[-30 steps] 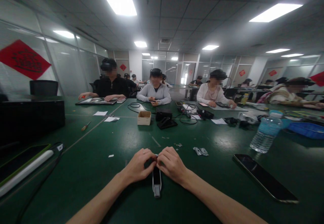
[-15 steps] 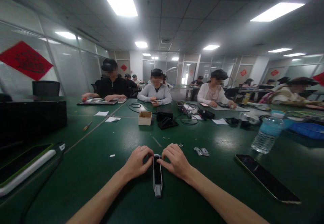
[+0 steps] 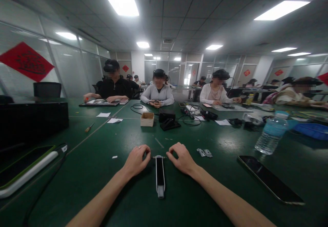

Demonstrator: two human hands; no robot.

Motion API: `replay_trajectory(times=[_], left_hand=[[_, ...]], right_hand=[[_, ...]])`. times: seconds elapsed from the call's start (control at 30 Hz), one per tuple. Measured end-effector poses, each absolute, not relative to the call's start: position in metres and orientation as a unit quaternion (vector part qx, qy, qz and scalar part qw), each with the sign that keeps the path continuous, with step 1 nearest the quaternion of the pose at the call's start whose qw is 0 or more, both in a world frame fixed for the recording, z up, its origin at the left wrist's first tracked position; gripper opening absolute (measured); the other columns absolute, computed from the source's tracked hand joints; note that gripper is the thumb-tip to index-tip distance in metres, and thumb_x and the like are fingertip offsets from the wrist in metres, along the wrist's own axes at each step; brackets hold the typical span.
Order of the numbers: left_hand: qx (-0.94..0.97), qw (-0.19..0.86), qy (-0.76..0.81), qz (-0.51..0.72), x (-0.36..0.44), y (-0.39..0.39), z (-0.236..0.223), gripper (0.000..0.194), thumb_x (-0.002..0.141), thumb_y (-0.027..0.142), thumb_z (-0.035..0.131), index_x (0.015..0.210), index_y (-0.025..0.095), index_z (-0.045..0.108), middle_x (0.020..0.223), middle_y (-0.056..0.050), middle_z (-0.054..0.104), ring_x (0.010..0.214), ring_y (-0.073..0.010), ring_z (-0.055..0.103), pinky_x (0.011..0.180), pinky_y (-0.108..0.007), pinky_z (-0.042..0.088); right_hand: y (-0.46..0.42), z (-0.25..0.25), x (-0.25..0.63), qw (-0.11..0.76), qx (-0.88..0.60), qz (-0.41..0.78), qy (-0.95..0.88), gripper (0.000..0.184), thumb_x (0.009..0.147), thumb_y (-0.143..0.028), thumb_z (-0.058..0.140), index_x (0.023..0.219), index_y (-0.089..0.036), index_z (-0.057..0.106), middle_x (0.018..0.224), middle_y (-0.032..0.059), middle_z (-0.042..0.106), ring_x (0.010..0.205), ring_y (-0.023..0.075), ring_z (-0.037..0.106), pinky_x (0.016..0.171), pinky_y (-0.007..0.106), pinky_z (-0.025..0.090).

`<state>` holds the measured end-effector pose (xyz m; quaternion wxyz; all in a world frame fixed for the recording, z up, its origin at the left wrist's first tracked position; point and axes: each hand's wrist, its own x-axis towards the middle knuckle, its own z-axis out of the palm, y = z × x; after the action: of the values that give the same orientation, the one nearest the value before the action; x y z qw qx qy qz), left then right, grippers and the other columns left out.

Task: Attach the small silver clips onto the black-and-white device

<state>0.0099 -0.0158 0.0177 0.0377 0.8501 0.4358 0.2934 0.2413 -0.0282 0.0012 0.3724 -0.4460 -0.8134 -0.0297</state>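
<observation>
A slim device (image 3: 160, 172) with a white rim, a dark face and a grey near end lies lengthwise on the green table in front of me. Thin metallic bits (image 3: 154, 157) stick out from both sides of its far end; their exact kind is too small to tell. My left hand (image 3: 137, 160) rests just left of that end, thumb and fingers curled together in a pinch. On the other side, my right hand (image 3: 182, 158) has a like pinch, its fingertips close to the right bit. Whatever the fingertips hold is hidden.
Small metal plates (image 3: 204, 152) lie to the right, before a phone (image 3: 269, 179) and a water bottle (image 3: 271, 134). A cardboard box (image 3: 147, 119) and black stand (image 3: 169, 123) are ahead. Leftward are a screwdriver (image 3: 89, 128) and a white-edged device (image 3: 28, 175). People sit opposite.
Both hands have drawn apart sideways from the device's far end, uncovering it and the thin bits at its sides. The right hand's thumb has left the dark face.
</observation>
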Motion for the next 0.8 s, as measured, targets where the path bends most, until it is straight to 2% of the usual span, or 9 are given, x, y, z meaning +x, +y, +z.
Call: replay_trajectory(times=[0.17,0.3,0.8], left_hand=[[0.851,0.054,0.453,0.26,0.0101,-0.0148,0.0165,0.012,0.085,0.022,0.046,0.082,0.019,0.057,0.079,-0.004,0.066,0.071,-0.0191,0.059,0.07,-0.033,0.043],[0.851,0.065,0.454,0.256,0.0097,-0.0134,0.0144,0.011,0.084,0.023,0.049,0.082,0.019,0.059,0.078,-0.003,0.066,0.071,-0.0187,0.06,0.069,-0.031,0.042],[0.848,0.079,0.466,0.238,0.0104,-0.0134,0.0147,0.009,0.081,0.022,0.051,0.079,0.019,0.059,0.077,-0.003,0.065,0.07,-0.0186,0.059,0.065,-0.029,0.041]], right_hand=[[-0.0301,0.0034,0.2429,0.314,-0.466,0.028,-0.827,0.005,0.084,-0.017,0.055,0.082,-0.018,0.06,0.082,0.0042,0.064,0.079,0.0184,0.054,0.071,0.032,0.043],[-0.0326,0.0034,0.2402,0.291,-0.456,0.041,-0.84,0.007,0.081,-0.014,0.056,0.085,-0.017,0.061,0.082,0.0039,0.064,0.079,0.0181,0.053,0.072,0.033,0.044],[-0.0306,-0.0007,0.2401,0.283,-0.447,0.036,-0.848,0.008,0.081,-0.013,0.058,0.086,-0.018,0.062,0.08,0.0028,0.064,0.079,0.0174,0.054,0.073,0.032,0.044]])
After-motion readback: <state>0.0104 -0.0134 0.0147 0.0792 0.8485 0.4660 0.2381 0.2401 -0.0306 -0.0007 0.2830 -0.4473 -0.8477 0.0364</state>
